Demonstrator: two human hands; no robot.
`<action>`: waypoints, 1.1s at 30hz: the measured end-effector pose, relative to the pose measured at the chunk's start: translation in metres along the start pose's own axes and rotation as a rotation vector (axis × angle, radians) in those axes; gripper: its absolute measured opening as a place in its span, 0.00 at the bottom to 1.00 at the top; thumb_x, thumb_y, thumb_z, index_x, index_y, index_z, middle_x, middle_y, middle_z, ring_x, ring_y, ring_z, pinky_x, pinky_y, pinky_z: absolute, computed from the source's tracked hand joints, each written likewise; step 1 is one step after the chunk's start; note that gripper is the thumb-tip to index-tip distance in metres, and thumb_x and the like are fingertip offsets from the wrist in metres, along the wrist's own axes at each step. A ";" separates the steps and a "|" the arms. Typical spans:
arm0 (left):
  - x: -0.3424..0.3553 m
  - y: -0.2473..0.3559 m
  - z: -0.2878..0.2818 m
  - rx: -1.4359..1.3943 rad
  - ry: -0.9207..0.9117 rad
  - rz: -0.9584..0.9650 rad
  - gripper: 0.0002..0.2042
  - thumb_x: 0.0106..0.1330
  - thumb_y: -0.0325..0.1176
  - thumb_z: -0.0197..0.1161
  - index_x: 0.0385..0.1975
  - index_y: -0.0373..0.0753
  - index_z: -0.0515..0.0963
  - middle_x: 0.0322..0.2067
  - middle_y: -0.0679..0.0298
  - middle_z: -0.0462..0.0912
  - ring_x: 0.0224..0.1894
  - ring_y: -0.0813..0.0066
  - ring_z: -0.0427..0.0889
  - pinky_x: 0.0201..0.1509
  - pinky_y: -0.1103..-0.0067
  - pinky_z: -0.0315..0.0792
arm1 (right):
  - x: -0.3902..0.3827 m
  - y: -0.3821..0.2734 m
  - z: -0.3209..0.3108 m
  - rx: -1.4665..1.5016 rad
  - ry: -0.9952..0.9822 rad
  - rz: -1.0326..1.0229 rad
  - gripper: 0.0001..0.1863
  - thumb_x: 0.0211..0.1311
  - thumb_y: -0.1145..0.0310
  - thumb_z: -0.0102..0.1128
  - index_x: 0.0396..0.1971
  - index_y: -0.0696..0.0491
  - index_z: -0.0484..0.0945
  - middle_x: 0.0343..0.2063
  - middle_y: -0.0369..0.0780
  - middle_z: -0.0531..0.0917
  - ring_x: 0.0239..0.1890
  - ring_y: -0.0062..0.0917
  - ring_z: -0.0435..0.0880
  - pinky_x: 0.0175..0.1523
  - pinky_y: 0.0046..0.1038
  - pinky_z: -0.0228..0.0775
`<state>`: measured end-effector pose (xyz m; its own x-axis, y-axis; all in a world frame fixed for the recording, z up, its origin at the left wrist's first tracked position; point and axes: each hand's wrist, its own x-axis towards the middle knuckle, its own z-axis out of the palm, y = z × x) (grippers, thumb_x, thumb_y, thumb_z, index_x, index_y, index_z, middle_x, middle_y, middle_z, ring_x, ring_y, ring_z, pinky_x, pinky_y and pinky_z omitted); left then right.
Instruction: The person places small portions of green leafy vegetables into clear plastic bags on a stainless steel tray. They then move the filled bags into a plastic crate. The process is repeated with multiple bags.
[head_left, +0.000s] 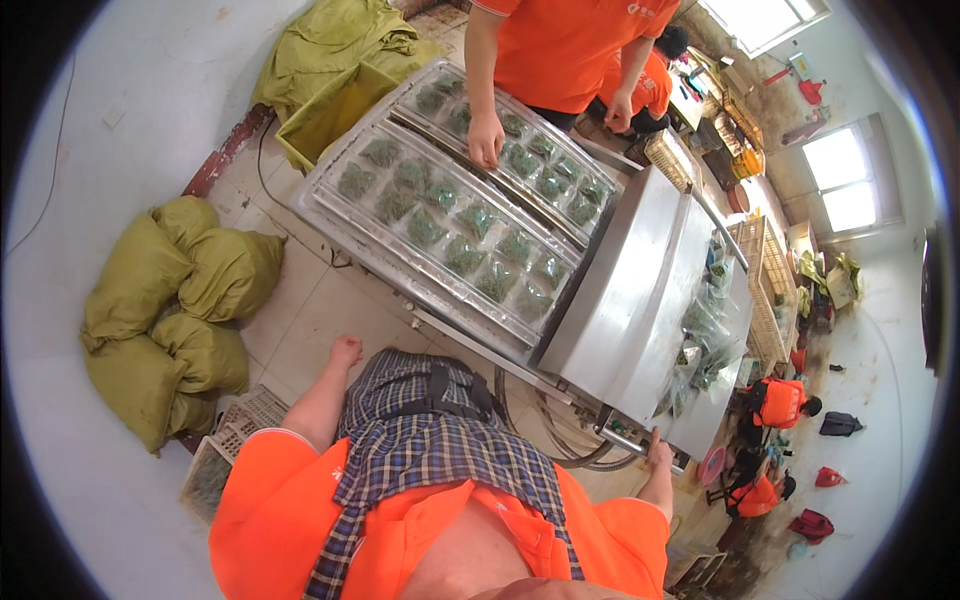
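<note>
My left hand (347, 349) hangs beside my checked apron with fingers curled, nothing visible in it. My right hand (659, 452) is at the front corner of a steel machine (590, 290), index finger stretched out by its edge, holding nothing I can see. Small clear bags of green leafy material (425, 228) lie in rows in two trays on the machine's left part. More filled bags (705, 325) are heaped on the right steel surface. Across from me, a co-worker's right hand (486, 140) reaches over the trays; their left hand (618, 110) is near the far edge.
Olive sacks (135, 300) are piled on the left, a plastic crate (240, 418) below them. A yellow-green bin (325, 110) stands behind the machine. Hoses (560, 455) run under it. Crates (760, 280) and two seated co-workers (778, 403) are on the right, another co-worker at the back.
</note>
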<state>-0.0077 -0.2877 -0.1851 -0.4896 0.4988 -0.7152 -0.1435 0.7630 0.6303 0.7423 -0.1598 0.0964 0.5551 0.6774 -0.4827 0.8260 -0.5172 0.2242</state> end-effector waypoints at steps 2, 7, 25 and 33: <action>0.017 -0.018 -0.012 0.040 0.005 -0.048 0.07 0.63 0.34 0.57 0.32 0.37 0.78 0.22 0.61 0.81 0.19 0.73 0.80 0.21 0.76 0.74 | -0.003 -0.011 -0.005 -0.035 0.044 -0.037 0.50 0.66 0.32 0.22 0.41 0.68 0.80 0.44 0.60 0.79 0.54 0.50 0.76 0.60 0.44 0.64; 0.021 -0.043 -0.033 0.111 0.083 -0.153 0.06 0.62 0.33 0.56 0.29 0.39 0.78 0.17 0.62 0.79 0.16 0.72 0.80 0.19 0.75 0.74 | -0.007 -0.009 -0.008 0.020 0.010 0.002 0.51 0.66 0.31 0.23 0.42 0.68 0.80 0.45 0.60 0.79 0.55 0.50 0.76 0.60 0.44 0.63; 0.053 -0.056 -0.076 -0.017 -0.036 -0.136 0.09 0.65 0.32 0.55 0.25 0.36 0.77 0.16 0.58 0.78 0.15 0.71 0.78 0.16 0.76 0.70 | -0.046 0.005 -0.054 0.106 0.350 -0.223 0.50 0.61 0.27 0.33 0.22 0.66 0.81 0.15 0.51 0.79 0.19 0.40 0.82 0.33 0.38 0.74; 0.077 -0.072 -0.103 0.095 -0.110 -0.184 0.03 0.61 0.26 0.57 0.29 0.35 0.77 0.18 0.58 0.79 0.16 0.69 0.78 0.15 0.74 0.69 | -0.133 -0.068 -0.094 0.286 0.313 -0.113 0.49 0.60 0.27 0.38 0.17 0.67 0.78 0.12 0.51 0.76 0.18 0.40 0.80 0.32 0.39 0.71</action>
<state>-0.1234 -0.3467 -0.2549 -0.3650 0.3855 -0.8475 -0.1377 0.8779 0.4586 0.6210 -0.1653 0.2252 0.5022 0.8410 -0.2011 0.8473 -0.5251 -0.0801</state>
